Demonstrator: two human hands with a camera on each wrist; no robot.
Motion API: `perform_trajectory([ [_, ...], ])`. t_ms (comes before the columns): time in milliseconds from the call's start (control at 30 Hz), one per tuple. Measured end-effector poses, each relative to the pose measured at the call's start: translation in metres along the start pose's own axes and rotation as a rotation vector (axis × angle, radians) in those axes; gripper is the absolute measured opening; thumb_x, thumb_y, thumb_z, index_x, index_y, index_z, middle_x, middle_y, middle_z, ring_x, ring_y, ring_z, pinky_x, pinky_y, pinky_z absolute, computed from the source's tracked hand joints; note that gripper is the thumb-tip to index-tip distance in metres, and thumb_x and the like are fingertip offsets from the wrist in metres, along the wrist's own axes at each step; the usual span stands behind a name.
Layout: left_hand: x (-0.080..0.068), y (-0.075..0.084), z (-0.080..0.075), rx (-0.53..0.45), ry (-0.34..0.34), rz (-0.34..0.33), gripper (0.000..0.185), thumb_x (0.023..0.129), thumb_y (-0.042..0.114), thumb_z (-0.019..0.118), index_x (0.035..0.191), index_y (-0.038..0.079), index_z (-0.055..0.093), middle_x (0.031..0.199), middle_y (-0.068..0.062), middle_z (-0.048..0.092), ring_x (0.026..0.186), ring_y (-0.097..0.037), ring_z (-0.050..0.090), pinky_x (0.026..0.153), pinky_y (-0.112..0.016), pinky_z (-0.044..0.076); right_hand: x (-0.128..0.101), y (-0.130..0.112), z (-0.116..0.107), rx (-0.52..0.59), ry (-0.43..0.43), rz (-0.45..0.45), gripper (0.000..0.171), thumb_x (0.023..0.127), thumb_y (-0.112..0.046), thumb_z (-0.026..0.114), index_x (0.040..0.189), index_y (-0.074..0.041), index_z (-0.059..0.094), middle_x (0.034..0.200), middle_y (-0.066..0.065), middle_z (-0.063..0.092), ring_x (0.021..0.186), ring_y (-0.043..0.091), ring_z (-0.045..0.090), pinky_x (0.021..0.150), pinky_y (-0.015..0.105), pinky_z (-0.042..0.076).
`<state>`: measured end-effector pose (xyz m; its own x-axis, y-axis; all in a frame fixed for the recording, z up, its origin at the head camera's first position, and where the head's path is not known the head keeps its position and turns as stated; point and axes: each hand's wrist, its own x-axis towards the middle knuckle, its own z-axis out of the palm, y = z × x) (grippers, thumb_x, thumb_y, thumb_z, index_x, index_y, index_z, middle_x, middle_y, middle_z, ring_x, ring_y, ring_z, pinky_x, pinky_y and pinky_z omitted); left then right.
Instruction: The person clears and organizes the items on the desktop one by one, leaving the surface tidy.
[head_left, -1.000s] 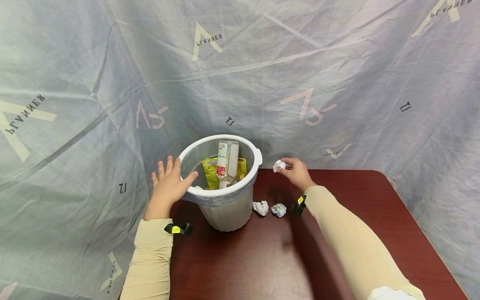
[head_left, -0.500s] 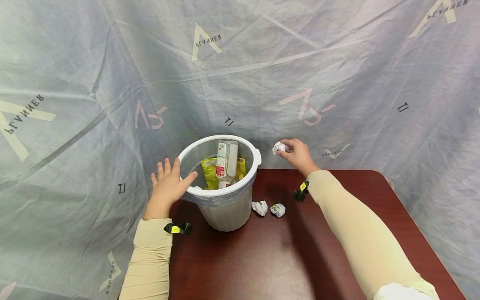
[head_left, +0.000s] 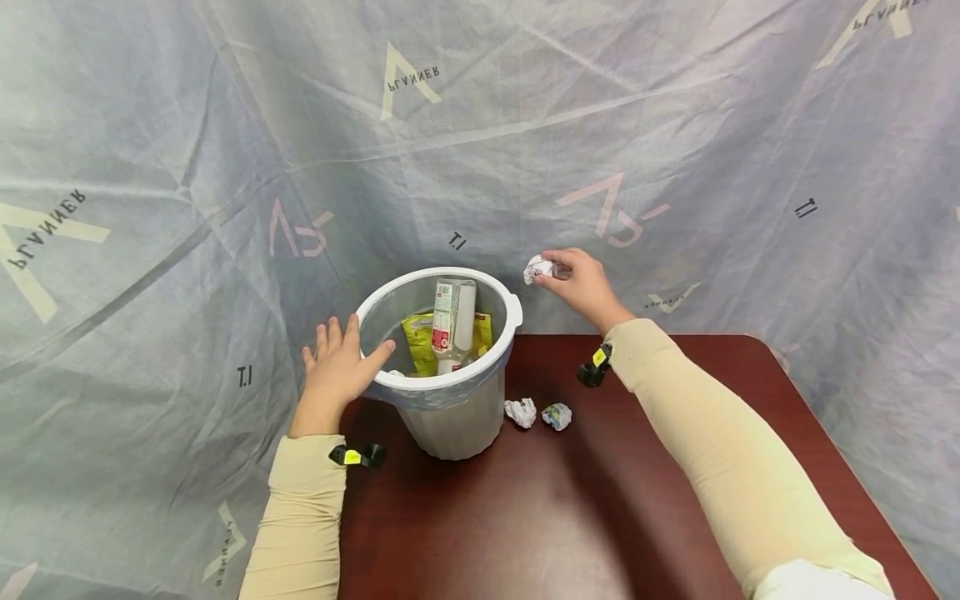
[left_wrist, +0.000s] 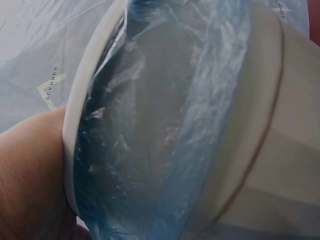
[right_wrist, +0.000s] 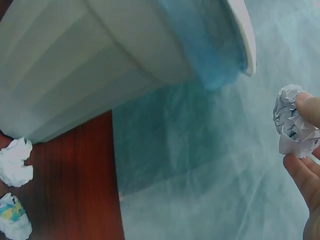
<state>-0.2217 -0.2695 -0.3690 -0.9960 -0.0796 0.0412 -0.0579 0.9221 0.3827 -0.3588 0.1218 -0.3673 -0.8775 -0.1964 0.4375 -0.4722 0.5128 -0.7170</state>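
1. Pinched in your right hand (head_left: 581, 287) fingertips (right_wrist: 309, 107): a crumpled paper ball (head_left: 538, 269), held in the air just right of the white trash bin (head_left: 441, 382) rim and a little above it, not over the opening.
2. Your left hand (head_left: 337, 371) rests flat on the bin's left side, fingers straight, thumb hooked over the rim (left_wrist: 80, 125); it grips nothing.
3. Nearest on the dark red table (head_left: 525, 517): two more paper wads, a white one (head_left: 521, 412) and one with blue-yellow print (head_left: 557, 416), side by side just right of the bin's base.
4. Bin stands upright at the table's far left edge, lined with a clear bluish bag (left_wrist: 165, 130).
5. Inside: a plastic bottle (head_left: 454, 321) leaning upright and a yellow wrapper (head_left: 420, 342) behind it.
6. Farthest: grey printed sheet (head_left: 675, 125) hanging as backdrop.
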Motion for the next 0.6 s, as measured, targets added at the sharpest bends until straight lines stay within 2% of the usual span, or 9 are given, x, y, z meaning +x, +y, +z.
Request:
perform_trajectory([
  [233,-0.001,0.000,0.001,0.007,0.001,0.006,0.106,0.093,0.078,0.035,0.163,0.005,0.004,0.164,-0.031,-0.009,0.150,-0.048,-0.015,0.112,-0.074,-0.007,0.004,-0.023,0.008,0.040,-0.043,-0.035,0.048,0.089,-0.023,0.080,0.134,-0.011,0.067,0.129,0.010,0.060,0.115,0.029,0.065,0.094,0.039,0.055],
  [600,-0.001,-0.001,0.000,0.009,0.010,0.009,0.104,0.094,0.077,0.036,0.163,0.004,0.005,0.163,-0.033,-0.007,0.150,-0.049,-0.014,0.112,-0.075,-0.007,0.001,-0.063,0.036,0.131,-0.141,-0.097,0.046,0.091,-0.020,0.079,0.134,-0.008,0.066,0.127,0.007,0.060,0.111,0.021,0.060,0.095,0.030,0.055],
])
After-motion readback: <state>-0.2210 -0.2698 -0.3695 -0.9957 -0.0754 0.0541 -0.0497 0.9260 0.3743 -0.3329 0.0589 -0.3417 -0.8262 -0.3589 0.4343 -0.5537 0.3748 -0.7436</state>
